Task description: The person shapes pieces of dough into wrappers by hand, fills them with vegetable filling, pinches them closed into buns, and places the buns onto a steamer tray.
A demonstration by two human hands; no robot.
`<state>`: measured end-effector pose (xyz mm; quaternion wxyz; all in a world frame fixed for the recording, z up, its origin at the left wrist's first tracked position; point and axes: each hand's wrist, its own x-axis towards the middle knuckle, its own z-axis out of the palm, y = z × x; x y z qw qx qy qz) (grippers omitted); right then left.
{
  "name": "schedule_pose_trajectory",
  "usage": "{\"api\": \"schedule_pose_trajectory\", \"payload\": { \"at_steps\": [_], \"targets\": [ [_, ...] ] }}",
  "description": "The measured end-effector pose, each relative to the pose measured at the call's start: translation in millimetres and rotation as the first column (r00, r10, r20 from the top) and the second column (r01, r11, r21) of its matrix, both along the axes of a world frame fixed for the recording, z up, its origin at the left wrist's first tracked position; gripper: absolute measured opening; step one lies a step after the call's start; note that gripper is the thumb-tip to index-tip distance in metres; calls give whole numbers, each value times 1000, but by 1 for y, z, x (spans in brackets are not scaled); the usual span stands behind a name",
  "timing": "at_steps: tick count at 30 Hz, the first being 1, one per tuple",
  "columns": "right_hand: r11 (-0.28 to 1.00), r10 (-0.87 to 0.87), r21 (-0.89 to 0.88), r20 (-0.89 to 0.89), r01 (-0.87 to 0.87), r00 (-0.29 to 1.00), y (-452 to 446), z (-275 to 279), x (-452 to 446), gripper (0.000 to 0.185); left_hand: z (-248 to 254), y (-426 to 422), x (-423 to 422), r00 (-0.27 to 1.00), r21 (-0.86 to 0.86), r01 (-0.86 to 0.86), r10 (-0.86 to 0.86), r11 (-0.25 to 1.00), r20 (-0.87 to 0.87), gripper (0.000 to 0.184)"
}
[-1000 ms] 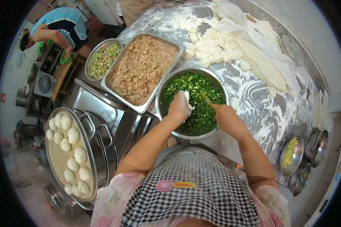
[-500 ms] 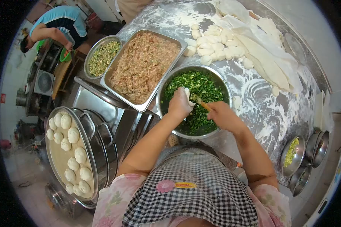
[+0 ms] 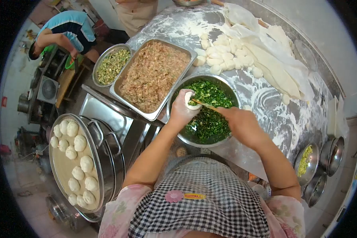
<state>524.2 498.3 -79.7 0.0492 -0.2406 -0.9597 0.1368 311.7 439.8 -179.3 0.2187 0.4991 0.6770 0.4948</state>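
Cupped in my left hand (image 3: pixel 182 110) is a white dough wrapper (image 3: pixel 189 98), held over the near-left part of a steel bowl (image 3: pixel 238 89). Chopped green filling (image 3: pixel 212 127) lies in that bowl. My right hand (image 3: pixel 242 125) grips a thin wooden stick or spatula (image 3: pixel 208 106) whose tip reaches into the dough wrapper. What sits inside the wrapper is mostly hidden by my fingers. Just left of the bowl stands a rectangular steel tray (image 3: pixel 151 116) of minced meat filling (image 3: pixel 152 75).
A round steamer tray (image 3: pixel 65 170) with several shaped buns is at the left. Dough pieces (image 3: pixel 226 53) and a dough sheet (image 3: pixel 273 71) lie on the floured table (image 3: pixel 273 111). Small bowls (image 3: pixel 307 158) stand at right. Another person (image 3: pixel 67 33) bends over at upper left.
The stick's tip has come up out of the green filling to the dough wrapper. My right hand has moved slightly right, and the wrapper now shows more openly in my left hand.
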Motion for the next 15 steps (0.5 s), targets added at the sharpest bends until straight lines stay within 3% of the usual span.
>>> {"api": "schedule_pose_trajectory", "payload": {
  "at_steps": [1, 3, 6, 7, 10, 13, 15],
  "targets": [
    [976, -118, -193, -103, 96, 988, -1, 8, 2, 46, 2, -2, -3, 997, 64, 47, -50, 997, 55, 49],
    [793, -391, -574, -226, 203, 892, -7, 23, 5, 41, 16, -7, -6, 973, 117, 117, -137, 986, 184, 48],
    [308, -576, -948, -113, 87, 809, -20, 9, 3, 32, 30, -14, 2, 781, 88, 104, -136, 991, 610, 45],
    [429, -493, -895, -119, 121, 862, -19, -15, 4, 31, 36, -16, 7, 724, 131, 71, -141, 989, 675, 45],
    [664, -599, -630, -124, 404, 791, -26, -35, 6, 32, 35, -20, 5, 670, 75, 65, -100, 995, 736, 46],
    [522, -651, -846, -316, 105, 691, -30, -49, -1, 36, 53, -25, 17, 442, 153, 77, -172, 985, 881, 54],
    [263, -769, -965, -198, 19, 608, -42, -27, -18, 41, 61, -28, 26, 290, 223, 90, -240, 971, 926, 63]
  ]
}}
